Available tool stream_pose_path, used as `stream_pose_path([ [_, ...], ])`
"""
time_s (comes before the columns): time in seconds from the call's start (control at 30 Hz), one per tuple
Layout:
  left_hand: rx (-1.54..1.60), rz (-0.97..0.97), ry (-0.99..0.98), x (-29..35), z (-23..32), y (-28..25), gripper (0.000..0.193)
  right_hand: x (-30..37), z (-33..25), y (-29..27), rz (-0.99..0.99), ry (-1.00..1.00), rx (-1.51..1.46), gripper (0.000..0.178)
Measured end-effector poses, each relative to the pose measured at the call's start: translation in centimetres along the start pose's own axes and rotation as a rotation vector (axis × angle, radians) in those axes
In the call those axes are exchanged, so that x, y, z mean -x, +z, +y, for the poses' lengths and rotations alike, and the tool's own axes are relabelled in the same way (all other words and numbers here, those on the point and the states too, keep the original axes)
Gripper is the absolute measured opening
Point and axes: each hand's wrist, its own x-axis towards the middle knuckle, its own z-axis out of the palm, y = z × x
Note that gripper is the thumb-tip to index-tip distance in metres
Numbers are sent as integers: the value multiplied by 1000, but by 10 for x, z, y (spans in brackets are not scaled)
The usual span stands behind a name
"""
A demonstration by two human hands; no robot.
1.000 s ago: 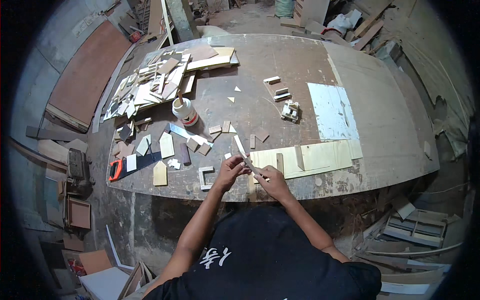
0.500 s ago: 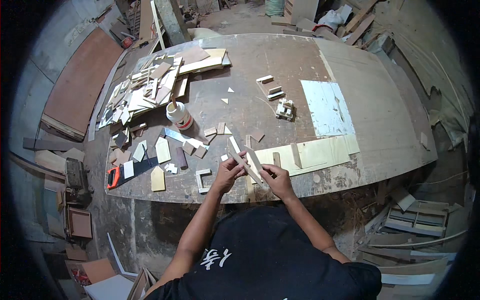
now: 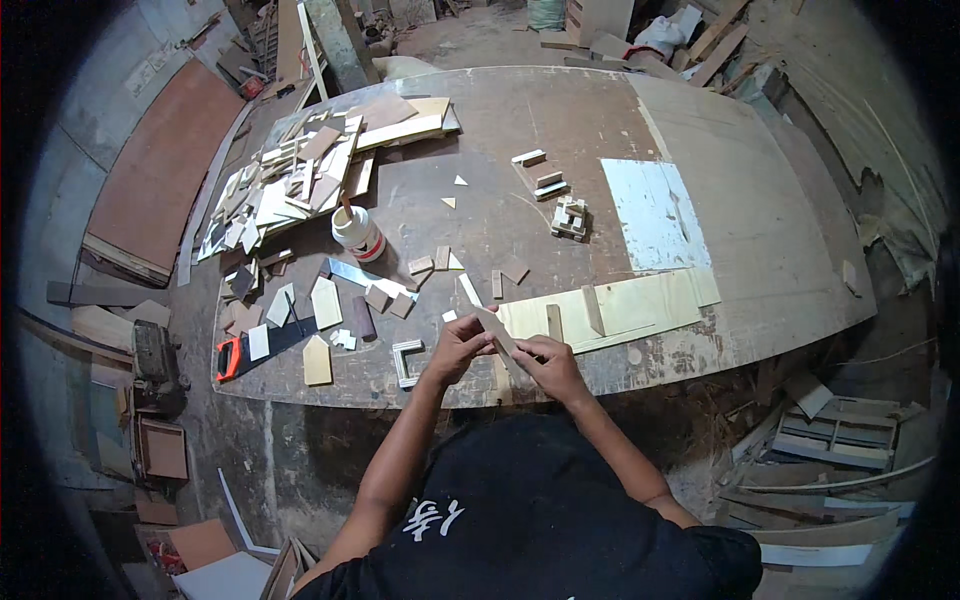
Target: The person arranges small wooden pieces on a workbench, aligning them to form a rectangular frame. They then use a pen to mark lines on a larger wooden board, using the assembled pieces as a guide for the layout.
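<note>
Near the front edge of the workbench (image 3: 760, 200), both my hands are closed on a thin pale wooden strip (image 3: 495, 329). My left hand (image 3: 458, 352) pinches its upper left end, and my right hand (image 3: 553, 370) grips its lower right end. Whether a second strip lies under it, I cannot tell. Beyond my right hand is a light plywood board (image 3: 640, 312) with small wooden pieces on it. To the left of my left hand lies a small U-shaped wooden frame (image 3: 400, 362).
A handsaw with an orange handle (image 3: 230, 357) lies at the left among house-shaped wood pieces (image 3: 317, 360). Behind them stands a white glue bottle (image 3: 358, 235) beside a scrap wood pile (image 3: 290, 185). A small block assembly (image 3: 570, 218) sits farther back.
Two strips were held apart, one in each hand, crossing in a narrow V. Now they are brought together, and only one broad face shows between my hands.
</note>
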Motion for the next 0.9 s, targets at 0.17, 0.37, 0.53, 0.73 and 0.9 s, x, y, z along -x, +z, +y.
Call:
stream_pose_path([
  [0.17, -1, -47, -12, 2, -1, -7, 46, 2, -9, -3, -57, 201, -147, 28],
  [0.37, 0, -99, 22, -1, 8, 4, 47, 3, -7, -14, -41, -37, -33, 33],
  [0.53, 0, -70, 126, -6, 22, 31, 53, 2, -26, -27, -80, 9, 13, 38],
  [0.73, -129, 88, 130, -24, 20, 64, 47, 6, -21, -44, -11, 148, 27, 45],
  [0.9, -173, 215, 63, -40, 12, 88, 43, 9, 4, -65, -19, 141, -16, 42],
])
